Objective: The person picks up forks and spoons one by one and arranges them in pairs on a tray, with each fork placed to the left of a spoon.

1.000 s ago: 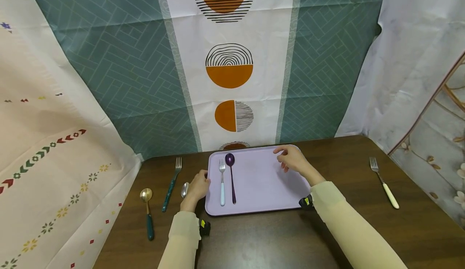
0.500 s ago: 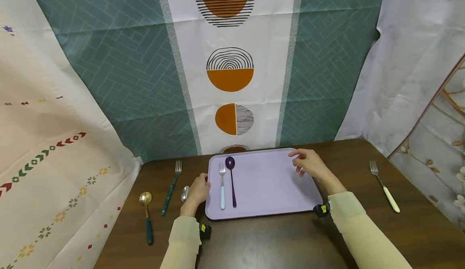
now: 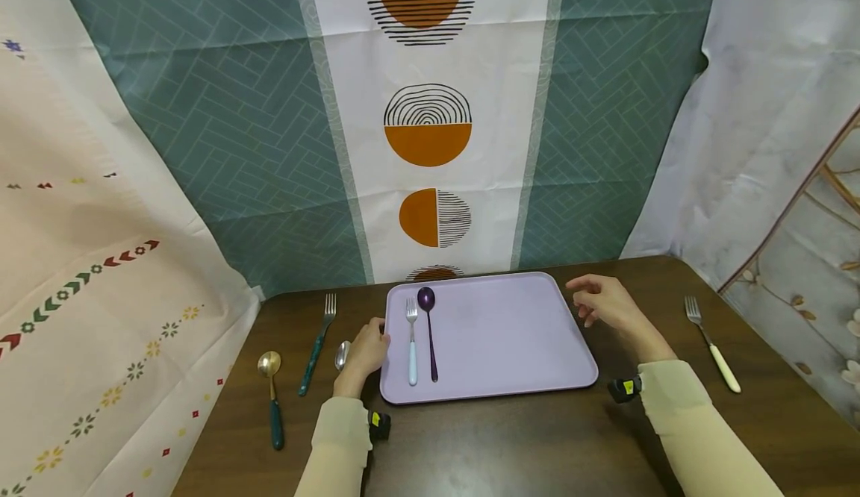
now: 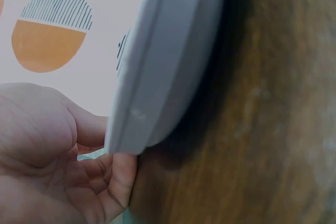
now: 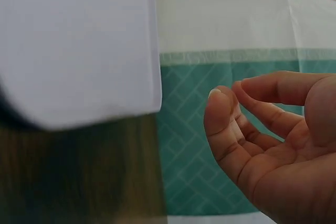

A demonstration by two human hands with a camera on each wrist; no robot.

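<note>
A pale lilac tray (image 3: 510,336) lies on the table, bearing a fork with a light blue handle (image 3: 413,355) and a dark purple spoon (image 3: 431,336) side by side near its left end. At that left edge, my left hand (image 3: 366,351) pinches the rim. The left wrist view has the thumb on one side of the tray wall (image 4: 157,66) and curled fingers on the other. Just past the tray's right edge hovers my right hand (image 3: 608,307), fingers loosely bent and holding nothing; the right wrist view shows a gap between this hand (image 5: 278,145) and the tray.
Left of the tray lie a green-handled fork (image 3: 317,348), a gold spoon with a green handle (image 3: 272,385), and a silver spoon (image 3: 342,355) partly hidden by my left hand. A fork with a cream handle (image 3: 715,351) lies far right. Patterned cloth (image 3: 591,109) hangs behind the table.
My right hand has moved rightward from above the tray to beyond its right edge. The left hand keeps its place at the left rim, and the cutlery has not moved.
</note>
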